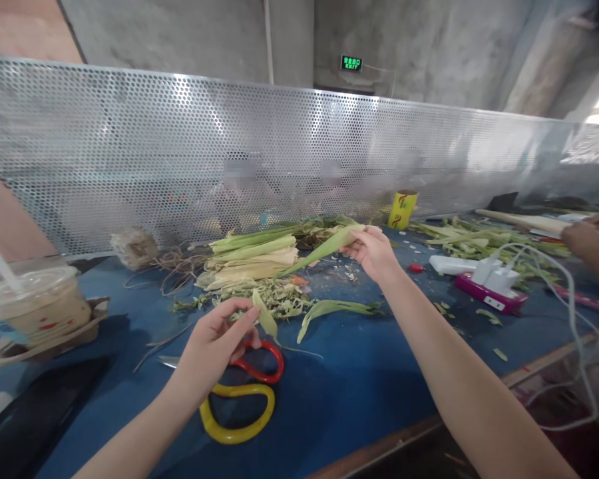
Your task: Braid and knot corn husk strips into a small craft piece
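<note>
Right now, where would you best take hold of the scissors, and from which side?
I'd take the scissors by the yellow handle, from the near right: its wide loop lies uncovered there, while the left hand hides their middle and the blade tip points left.

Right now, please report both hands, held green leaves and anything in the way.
Right hand pinching long green leaf strip. Left hand pinching small pale-green leaf piece. Possible obstacle: metal scissors with red and yellow handles, partly hidden by left hand.

smooth matt leaf (328,247), shiny perforated metal screen (289,133)
</note>
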### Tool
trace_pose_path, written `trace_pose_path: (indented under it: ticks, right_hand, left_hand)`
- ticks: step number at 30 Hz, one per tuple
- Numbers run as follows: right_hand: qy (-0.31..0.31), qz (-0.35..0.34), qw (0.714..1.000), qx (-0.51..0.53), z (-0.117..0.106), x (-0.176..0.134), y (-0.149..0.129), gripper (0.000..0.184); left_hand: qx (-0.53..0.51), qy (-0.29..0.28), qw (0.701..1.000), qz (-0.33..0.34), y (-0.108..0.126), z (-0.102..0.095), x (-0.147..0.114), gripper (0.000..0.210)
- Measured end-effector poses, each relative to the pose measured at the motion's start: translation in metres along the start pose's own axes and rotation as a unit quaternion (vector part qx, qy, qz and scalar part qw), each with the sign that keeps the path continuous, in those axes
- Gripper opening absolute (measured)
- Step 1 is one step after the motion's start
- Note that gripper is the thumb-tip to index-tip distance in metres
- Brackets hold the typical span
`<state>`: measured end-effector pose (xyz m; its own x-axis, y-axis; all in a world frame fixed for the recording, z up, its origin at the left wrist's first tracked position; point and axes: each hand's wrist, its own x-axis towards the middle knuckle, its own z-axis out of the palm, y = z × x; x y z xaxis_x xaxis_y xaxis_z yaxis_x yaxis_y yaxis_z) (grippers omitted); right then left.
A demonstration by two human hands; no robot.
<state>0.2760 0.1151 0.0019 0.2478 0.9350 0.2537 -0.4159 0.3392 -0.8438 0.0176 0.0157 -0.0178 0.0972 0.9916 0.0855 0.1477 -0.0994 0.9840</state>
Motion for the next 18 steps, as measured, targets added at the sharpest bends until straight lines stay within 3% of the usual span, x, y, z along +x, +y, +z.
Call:
trace_pose_path:
  ticks: [12,18]
  right_hand:
    - [-0.006,-0.002,1.000,-0.003,-0.0011,0.0004,-0.0004,0.009]
    - [0.007,-0.024,0.999,0.020,0.0004,0.0002,0.0012,0.009]
  left_hand:
    - [-0.044,-0.048,0.998,-0.024,0.0097,0.0072,-0.0027,0.017]
    - [-0.055,-0.013,0.998,-0.025,0.0099,0.0074,-0.0031,0.016]
